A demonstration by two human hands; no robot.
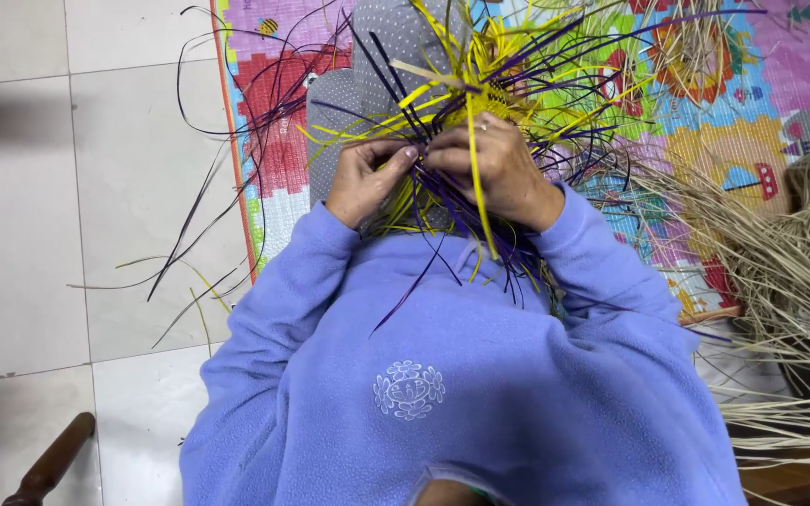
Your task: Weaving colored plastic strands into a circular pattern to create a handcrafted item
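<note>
Your left hand (363, 178) and right hand (497, 169) meet over the woven piece (480, 89) of yellow and purple strips, which rests on your grey dotted lap, just above the lilac fleece top (452, 375) in the picture. Take that woven piece as your landmark.

Your left hand sits at its lower left edge, fingers (394, 155) curled in and pinching a bunch of purple strips (424, 201); the thumb and forefinger are closed together with strands between them. Your right hand sits at its lower right edge, touching the left at the fingertips, fingers bent down and closed around the strips; a ring shows on one finger. One long yellow strip (480, 187) runs from the middle of the woven piece down across the back of your right hand toward your chest.

Loose purple and yellow ends fan out from the woven piece on every side. Beneath it lies a colourful play mat (761, 112) with cartoon pictures. To the right of the woven piece, a heap of pale straw strands (780, 281) spreads over the mat's edge. To the left of it is white tiled floor (30, 234), with a few stray dark strands trailing across. Far below and left of the woven piece, a dark wooden handle (53, 459) pokes in at the frame's bottom edge.
</note>
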